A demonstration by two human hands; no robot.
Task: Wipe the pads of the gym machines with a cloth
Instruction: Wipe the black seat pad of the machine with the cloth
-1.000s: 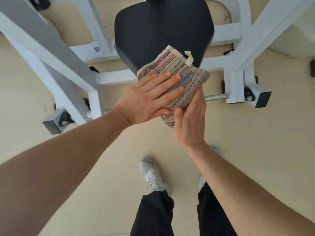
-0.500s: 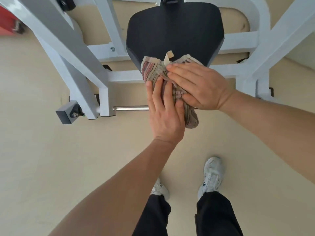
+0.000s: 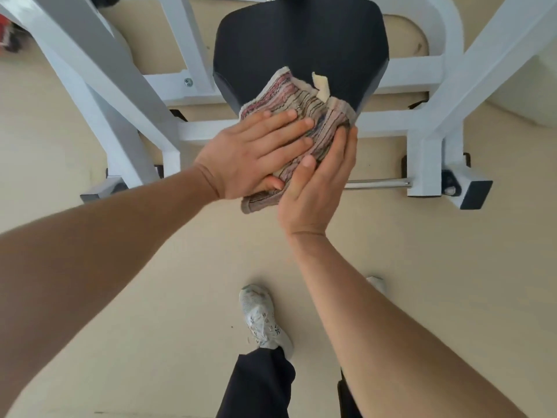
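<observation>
A striped, folded cloth (image 3: 297, 102) with a pale tag lies between my two hands, just in front of the near edge of the black seat pad (image 3: 301, 40). My left hand (image 3: 253, 152) rests flat on top of the cloth with fingers spread. Beneath and to the right, my right hand (image 3: 316, 188) cups the cloth from below, its thumb on the cloth's lower edge. The cloth's far corner overlaps the pad's front edge in the view; whether it touches the pad I cannot tell.
The white steel frame (image 3: 126, 95) of the machine surrounds the pad, with crossbars behind my hands and black-capped feet (image 3: 473, 194) on the beige floor. A chrome rod (image 3: 376, 184) runs low at the right. My shoes (image 3: 262, 315) stand below.
My hands have swapped positions on the cloth: the left went from underneath to flat on top, the right from on top to cupping below. The cloth is flatter and more spread out.
</observation>
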